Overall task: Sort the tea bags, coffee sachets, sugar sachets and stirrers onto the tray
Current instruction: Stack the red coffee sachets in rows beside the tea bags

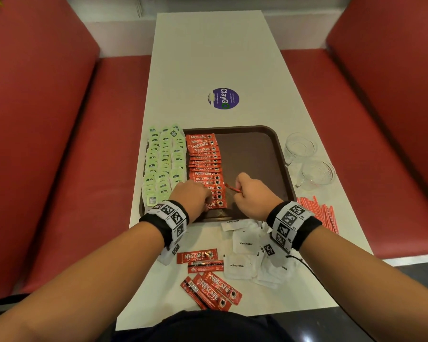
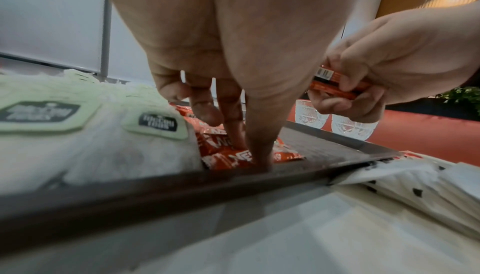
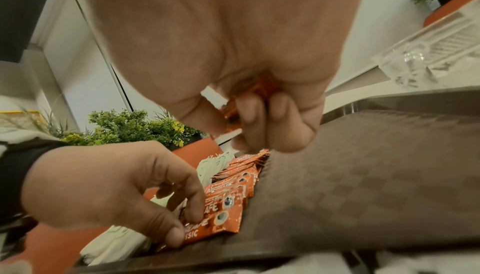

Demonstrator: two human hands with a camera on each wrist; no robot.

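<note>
Two red benches (image 1: 47, 144) flanked a long white table (image 1: 208, 58) that ran away from the person. On its near half sat a dark brown tray (image 1: 257, 156). Rows of pale green tea bags (image 1: 162, 164) filled the tray's left side, and just beside them a column of overlapping red coffee sachets (image 1: 204, 164) ran from the far rim to the near one; the tray's right part was bare. Loose white sugar sachets (image 1: 245, 245) lay in a heap on the table just in front of the tray, with more loose coffee sachets (image 1: 210, 280) nearer the person. Red-and-white stirrers (image 1: 319, 211) lay on the table at the tray's near right corner, and two clear glass cups (image 1: 307, 156) stood beside its right rim.

The left hand (image 1: 190, 196) reached down onto the near end of the coffee column, its extended fingertips (image 3: 193, 212) pressing the nearest sachets flat. The right hand (image 1: 252, 193) hovered over the tray just beside that column, its fingers curled round a held coffee sachet (image 2: 337, 85).
</note>
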